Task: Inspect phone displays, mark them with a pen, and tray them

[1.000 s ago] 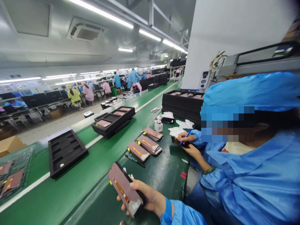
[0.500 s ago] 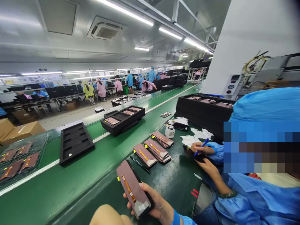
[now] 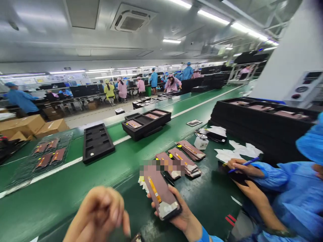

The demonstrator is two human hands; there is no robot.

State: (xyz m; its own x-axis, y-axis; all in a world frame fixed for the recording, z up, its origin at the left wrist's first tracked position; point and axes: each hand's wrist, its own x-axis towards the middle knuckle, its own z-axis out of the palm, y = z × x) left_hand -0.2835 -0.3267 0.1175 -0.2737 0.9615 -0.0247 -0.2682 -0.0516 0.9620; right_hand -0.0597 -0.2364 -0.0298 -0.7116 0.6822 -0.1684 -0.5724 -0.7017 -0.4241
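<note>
My right hand holds a phone screen panel from below, thumb on its right edge. The panel's back is mauve-brown, with an orange flex cable and a silvery patch at the near end. Something white and ragged, with yellow, shows beside its left edge. To the left, my left hand is raised and partly blurred. Its fingers are loosely curled and somewhat apart, and I see nothing in them. A dark object peeks in at the bottom edge. Beyond the held panel lie stacks of similar panels and a dark pen.
A co-worker's hands at right hold a blue pen and a dark item. White papers and a small white bottle lie nearby. Black foam trays stand along the green bench, with a tall stack at right. Clear trays sit left.
The view has swung left. My left hand has risen further into view, its fingers now showing. The panel stays in my right hand, and white ragged material now shows at its left edge.
</note>
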